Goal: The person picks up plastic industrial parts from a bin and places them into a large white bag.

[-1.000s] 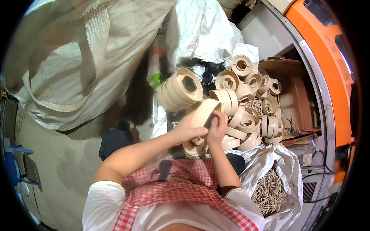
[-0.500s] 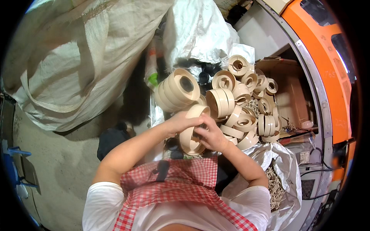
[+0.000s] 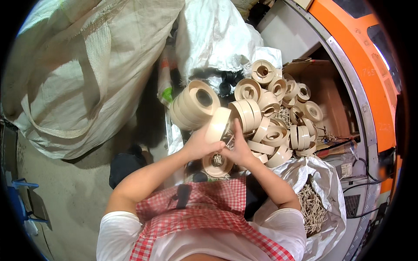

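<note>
My left hand [image 3: 201,142] grips a beige plastic ring [image 3: 219,122], tilted up on its edge. Close against the ring's right side is my right hand [image 3: 240,150], its index finger raised and its thumb meeting my left thumb. Thin beige bits show between the hands; what the right fingers pinch is partly hidden. Beneath the hands another beige ring [image 3: 217,164] lies with its hole facing up. Just beyond stands a stack of wide beige rings [image 3: 185,106], and to its right a row of beige rings [image 3: 246,115].
A heap of beige rings [image 3: 275,135] spreads right, beside a cardboard box [image 3: 333,102]. An open white sack [image 3: 333,204] holds small beige plastic sticks [image 3: 311,211]. Large white woven bags [image 3: 65,78] stand left, with another white bag [image 3: 211,37] behind. An orange machine [image 3: 370,56] borders the right.
The held ring has risen and turned, uncovering the ring beneath it. My left hand has moved lower around its side; my right hand has opened away from its top.
</note>
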The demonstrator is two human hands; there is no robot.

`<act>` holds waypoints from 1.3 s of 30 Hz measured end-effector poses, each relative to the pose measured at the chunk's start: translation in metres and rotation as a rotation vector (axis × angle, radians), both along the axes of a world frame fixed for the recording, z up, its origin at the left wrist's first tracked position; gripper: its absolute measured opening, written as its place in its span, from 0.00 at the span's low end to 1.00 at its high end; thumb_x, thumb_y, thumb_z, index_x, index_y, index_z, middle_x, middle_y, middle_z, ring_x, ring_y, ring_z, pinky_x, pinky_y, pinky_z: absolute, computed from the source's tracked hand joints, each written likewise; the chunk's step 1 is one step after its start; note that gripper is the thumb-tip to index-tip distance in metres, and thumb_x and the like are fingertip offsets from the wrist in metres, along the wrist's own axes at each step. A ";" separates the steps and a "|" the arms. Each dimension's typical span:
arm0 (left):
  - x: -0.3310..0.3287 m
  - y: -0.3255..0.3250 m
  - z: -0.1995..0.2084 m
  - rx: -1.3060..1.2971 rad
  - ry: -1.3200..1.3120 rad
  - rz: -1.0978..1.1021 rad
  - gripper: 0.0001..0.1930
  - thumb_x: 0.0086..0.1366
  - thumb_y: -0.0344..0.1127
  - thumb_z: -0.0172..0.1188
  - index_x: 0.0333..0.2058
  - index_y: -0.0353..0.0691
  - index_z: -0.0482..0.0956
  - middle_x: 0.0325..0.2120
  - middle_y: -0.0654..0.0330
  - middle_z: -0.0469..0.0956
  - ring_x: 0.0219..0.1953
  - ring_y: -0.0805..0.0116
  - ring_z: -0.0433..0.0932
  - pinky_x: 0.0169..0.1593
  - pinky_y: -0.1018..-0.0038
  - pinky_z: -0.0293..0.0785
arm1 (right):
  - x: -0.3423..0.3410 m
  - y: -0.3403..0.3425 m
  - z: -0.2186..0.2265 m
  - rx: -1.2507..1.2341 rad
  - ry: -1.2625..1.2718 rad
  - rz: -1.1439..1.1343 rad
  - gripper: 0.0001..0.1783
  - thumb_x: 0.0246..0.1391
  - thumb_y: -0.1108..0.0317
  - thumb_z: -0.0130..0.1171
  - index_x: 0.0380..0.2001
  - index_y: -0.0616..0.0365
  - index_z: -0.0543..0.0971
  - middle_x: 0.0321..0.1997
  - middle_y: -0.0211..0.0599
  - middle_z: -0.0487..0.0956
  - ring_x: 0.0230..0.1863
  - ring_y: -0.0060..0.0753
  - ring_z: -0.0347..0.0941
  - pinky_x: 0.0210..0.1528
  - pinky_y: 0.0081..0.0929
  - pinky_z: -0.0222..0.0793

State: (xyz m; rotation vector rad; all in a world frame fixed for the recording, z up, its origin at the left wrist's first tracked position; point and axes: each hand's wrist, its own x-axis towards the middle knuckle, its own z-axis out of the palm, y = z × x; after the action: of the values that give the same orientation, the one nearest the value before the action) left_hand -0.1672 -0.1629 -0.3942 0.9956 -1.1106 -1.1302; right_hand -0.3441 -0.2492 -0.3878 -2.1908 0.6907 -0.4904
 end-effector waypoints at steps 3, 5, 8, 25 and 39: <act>-0.006 -0.004 -0.013 -0.128 -0.077 0.083 0.32 0.54 0.37 0.64 0.56 0.37 0.63 0.39 0.57 0.76 0.39 0.70 0.75 0.44 0.73 0.72 | 0.003 -0.015 0.009 0.064 0.150 -0.208 0.37 0.56 0.55 0.54 0.61 0.61 0.52 0.52 0.53 0.69 0.46 0.45 0.71 0.49 0.36 0.69; -0.007 0.000 0.003 -0.010 0.065 -0.010 0.31 0.55 0.38 0.64 0.56 0.36 0.63 0.39 0.58 0.76 0.39 0.71 0.74 0.44 0.74 0.72 | -0.004 -0.030 0.010 1.065 0.231 -0.304 0.48 0.50 0.62 0.62 0.65 0.62 0.44 0.59 0.58 0.62 0.59 0.49 0.62 0.60 0.40 0.59; -0.004 -0.001 -0.004 0.031 0.107 -0.003 0.29 0.57 0.39 0.62 0.54 0.35 0.64 0.37 0.59 0.76 0.38 0.73 0.74 0.42 0.75 0.72 | -0.001 0.010 0.019 -0.010 -0.052 -0.197 0.45 0.42 0.58 0.67 0.60 0.62 0.58 0.56 0.55 0.66 0.56 0.46 0.66 0.56 0.39 0.65; 0.021 0.003 0.008 -0.919 -1.217 -0.103 0.35 0.52 0.40 0.62 0.60 0.49 0.62 0.62 0.59 0.60 0.64 0.64 0.59 0.64 0.47 0.47 | -0.042 0.021 0.001 1.508 -0.530 0.102 0.26 0.65 0.60 0.40 0.64 0.54 0.56 0.65 0.40 0.60 0.63 0.38 0.61 0.63 0.39 0.61; 0.047 -0.026 0.001 -0.240 -0.642 0.877 0.40 0.56 0.40 0.62 0.63 0.37 0.52 0.63 0.47 0.52 0.63 0.52 0.56 0.66 0.58 0.46 | 0.006 -0.031 0.037 0.639 -0.192 0.152 0.31 0.56 0.63 0.52 0.62 0.61 0.60 0.63 0.42 0.63 0.60 0.35 0.63 0.62 0.29 0.58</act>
State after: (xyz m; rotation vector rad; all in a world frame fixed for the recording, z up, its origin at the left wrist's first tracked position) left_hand -0.1204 -0.1885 -0.3929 1.4852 -1.0706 0.0437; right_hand -0.3385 -0.2804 -0.3504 -1.5567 0.4846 -0.3342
